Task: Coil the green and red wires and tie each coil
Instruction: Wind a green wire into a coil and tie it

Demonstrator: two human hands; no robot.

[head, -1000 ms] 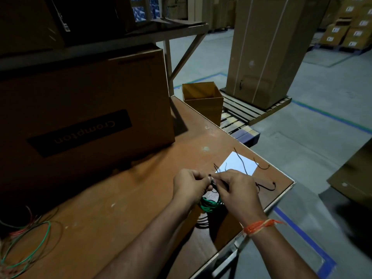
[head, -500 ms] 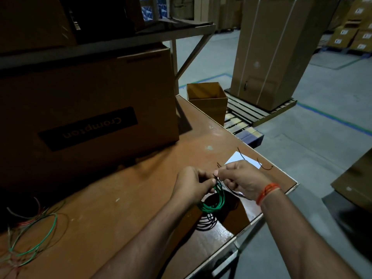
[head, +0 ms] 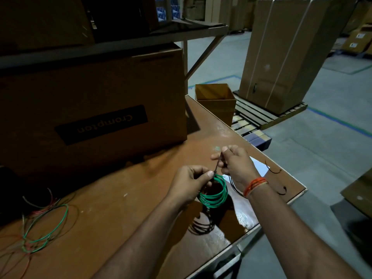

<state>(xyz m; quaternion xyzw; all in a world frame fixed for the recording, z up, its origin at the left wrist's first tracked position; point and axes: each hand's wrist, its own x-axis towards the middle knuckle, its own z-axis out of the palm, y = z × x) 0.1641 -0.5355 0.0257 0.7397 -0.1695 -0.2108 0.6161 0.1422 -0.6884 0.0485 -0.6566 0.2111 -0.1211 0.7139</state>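
Warehouse cartons surround the brown worktable [head: 112,198]. Far left of the grip, loose green and red wires [head: 43,226] lie uncoiled, so work remains. Left hand [head: 190,183] pinches the green coil [head: 214,193] just below the knot; right hand [head: 234,165] just above pulls a dark tie [head: 218,163] taut, apparently mid-tying.

"crompton" upside down on black label, big cardboard box [head: 112,93]

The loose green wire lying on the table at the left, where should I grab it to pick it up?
Best guess: pinch the loose green wire on its open upper arc, coming from above with your left hand. There it curves clear, while lower down it tangles with red wires.
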